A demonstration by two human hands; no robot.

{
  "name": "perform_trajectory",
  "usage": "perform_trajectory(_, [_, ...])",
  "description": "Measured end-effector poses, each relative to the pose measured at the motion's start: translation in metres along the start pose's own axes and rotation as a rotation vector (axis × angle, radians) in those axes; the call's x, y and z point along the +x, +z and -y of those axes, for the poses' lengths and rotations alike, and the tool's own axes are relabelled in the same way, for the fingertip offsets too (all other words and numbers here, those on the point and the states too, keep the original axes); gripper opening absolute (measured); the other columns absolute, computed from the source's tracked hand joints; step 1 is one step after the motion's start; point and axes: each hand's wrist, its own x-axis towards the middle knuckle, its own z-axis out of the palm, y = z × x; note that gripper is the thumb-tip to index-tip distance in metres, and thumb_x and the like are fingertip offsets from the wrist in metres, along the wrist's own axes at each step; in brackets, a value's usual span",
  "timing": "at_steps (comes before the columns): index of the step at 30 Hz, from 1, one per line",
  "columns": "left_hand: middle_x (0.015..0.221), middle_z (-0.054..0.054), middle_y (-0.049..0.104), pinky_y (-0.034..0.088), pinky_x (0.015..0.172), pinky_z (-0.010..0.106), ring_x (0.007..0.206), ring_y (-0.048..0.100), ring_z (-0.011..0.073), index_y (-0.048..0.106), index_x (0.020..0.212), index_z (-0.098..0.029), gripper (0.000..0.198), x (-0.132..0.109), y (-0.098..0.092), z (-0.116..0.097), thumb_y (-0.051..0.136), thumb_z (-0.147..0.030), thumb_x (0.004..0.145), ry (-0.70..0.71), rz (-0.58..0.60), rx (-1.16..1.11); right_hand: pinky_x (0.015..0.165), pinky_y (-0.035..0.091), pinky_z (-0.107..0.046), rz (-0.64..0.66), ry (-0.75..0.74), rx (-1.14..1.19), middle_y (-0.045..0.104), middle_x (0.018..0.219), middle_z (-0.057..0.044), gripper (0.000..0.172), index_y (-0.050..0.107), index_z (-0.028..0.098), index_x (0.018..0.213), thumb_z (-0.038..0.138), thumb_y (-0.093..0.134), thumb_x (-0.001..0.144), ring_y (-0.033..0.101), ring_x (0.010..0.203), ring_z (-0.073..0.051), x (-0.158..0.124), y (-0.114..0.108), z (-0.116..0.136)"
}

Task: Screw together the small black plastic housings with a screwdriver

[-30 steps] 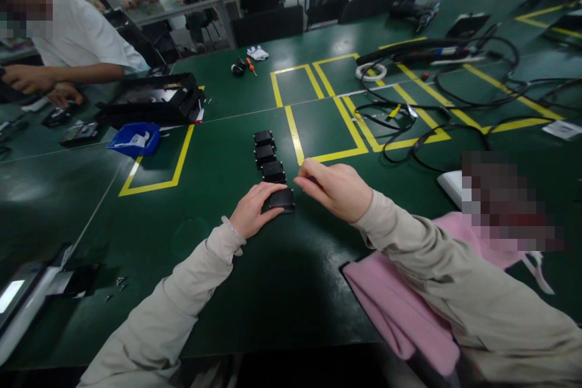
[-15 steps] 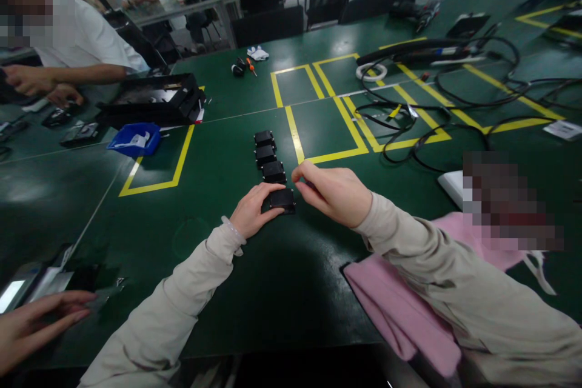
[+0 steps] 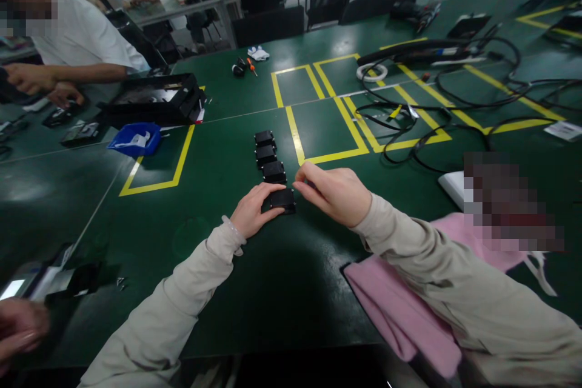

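Note:
A small flat black block (image 3: 282, 199) with bright screw-like bits at its corners lies on the green table. My left hand (image 3: 252, 211) grips it from the left, thumb at the near side and fingers at the far side. Close to its right far corner is my right hand (image 3: 339, 193), thumb and forefinger pinched together. Whatever the pinch holds is too small or hidden to make out. Beyond, several similar black blocks stand in a line away from me, the nearest block (image 3: 273, 171) just past my left fingertips.
At left are a blue bin (image 3: 136, 139) and a black tray-like case (image 3: 154, 100); a person in a white shirt sits behind. Another hand (image 3: 20, 330) is at lower left, beside loose screws (image 3: 120, 282). Black cables (image 3: 409, 139) and a pink cloth (image 3: 404, 309) lie to the right.
My right fingertips have dipped slightly toward the block's corner, while my left hand keeps its place. The other person's hand at lower left has drawn back to the left.

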Motion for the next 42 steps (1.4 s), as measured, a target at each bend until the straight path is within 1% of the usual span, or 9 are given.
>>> perform_trajectory(4, [0.12,0.009,0.061,0.047,0.095,0.039,0.111,0.058,0.0244,0.052,0.125,-0.02,0.04,0.0,-0.001,0.0,0.062,-0.032,0.088,0.008,0.013,0.003,0.056,0.027,-0.025,-0.033,-0.071,0.036,0.065,0.075,-0.003,0.026,0.055,0.018,0.103,0.03,0.034,0.096,0.055,0.06,-0.015,0.0,0.003,-0.002])
perform_trajectory(9, [0.119,0.009,0.061,0.047,0.094,0.039,0.109,0.058,0.0246,0.052,0.125,-0.02,0.04,0.0,-0.001,0.0,0.062,-0.032,0.088,0.003,0.011,0.001,0.054,0.024,-0.025,-0.018,-0.048,-0.027,0.062,0.065,-0.001,0.032,0.057,0.019,0.098,0.041,0.033,0.097,0.052,0.056,-0.015,0.0,0.004,-0.002])
perform_trajectory(14, [0.12,0.009,0.061,0.047,0.094,0.039,0.11,0.058,0.0247,0.052,0.124,-0.02,0.04,0.0,0.0,0.0,0.062,-0.032,0.088,-0.002,0.012,0.002,0.055,0.025,-0.024,-0.007,-0.085,0.015,0.064,0.071,-0.002,0.027,0.055,0.018,0.105,0.031,0.034,0.096,0.054,0.059,-0.015,0.0,0.001,-0.002])
perform_trajectory(20, [0.12,0.01,0.061,0.046,0.096,0.04,0.111,0.058,0.0251,0.053,0.125,-0.019,0.04,0.0,0.0,0.001,0.062,-0.033,0.088,0.007,0.001,-0.008,0.055,0.024,-0.025,0.058,0.014,-0.003,0.063,0.069,-0.002,0.029,0.055,0.018,0.101,0.037,0.034,0.097,0.053,0.057,-0.016,0.001,-0.005,0.001])
perform_trajectory(23, [0.121,0.01,0.061,0.046,0.096,0.04,0.111,0.058,0.0247,0.052,0.125,-0.02,0.04,0.0,0.0,0.001,0.062,-0.032,0.088,0.008,0.011,-0.007,0.056,0.026,-0.024,0.062,-0.004,0.044,0.064,0.074,-0.003,0.024,0.053,0.017,0.106,0.029,0.035,0.096,0.054,0.059,-0.015,0.002,-0.006,0.001])
perform_trajectory(29, [0.119,0.009,0.061,0.046,0.095,0.039,0.11,0.058,0.0246,0.052,0.124,-0.02,0.039,0.0,0.0,0.001,0.061,-0.033,0.089,0.012,0.001,-0.009,0.055,0.023,-0.025,0.071,-0.003,-0.028,0.062,0.067,-0.002,0.031,0.055,0.019,0.097,0.04,0.032,0.098,0.053,0.058,-0.015,0.001,-0.006,0.001])
perform_trajectory(34, [0.122,0.01,0.06,0.046,0.097,0.039,0.112,0.057,0.0245,0.052,0.125,-0.02,0.04,0.0,0.0,0.001,0.062,-0.031,0.088,0.007,0.015,-0.006,0.056,0.024,-0.025,0.023,-0.051,-0.004,0.066,0.074,-0.003,0.025,0.054,0.018,0.104,0.029,0.033,0.096,0.055,0.06,-0.015,0.001,-0.002,-0.001])
perform_trajectory(39, [0.119,0.009,0.061,0.046,0.095,0.038,0.11,0.058,0.024,0.052,0.125,-0.019,0.04,0.0,0.0,0.002,0.062,-0.03,0.088,0.011,0.001,0.002,0.054,0.023,-0.025,0.026,-0.015,-0.049,0.064,0.067,-0.002,0.032,0.055,0.019,0.098,0.041,0.031,0.098,0.054,0.056,-0.015,0.001,-0.001,0.0])
perform_trajectory(42, [0.121,0.009,0.061,0.046,0.096,0.039,0.112,0.057,0.0244,0.052,0.125,-0.02,0.04,-0.001,0.0,0.002,0.062,-0.031,0.088,0.005,0.009,0.0,0.055,0.024,-0.025,0.039,-0.013,-0.033,0.065,0.072,-0.003,0.028,0.055,0.018,0.102,0.033,0.031,0.098,0.055,0.059,-0.015,0.001,-0.003,0.002])
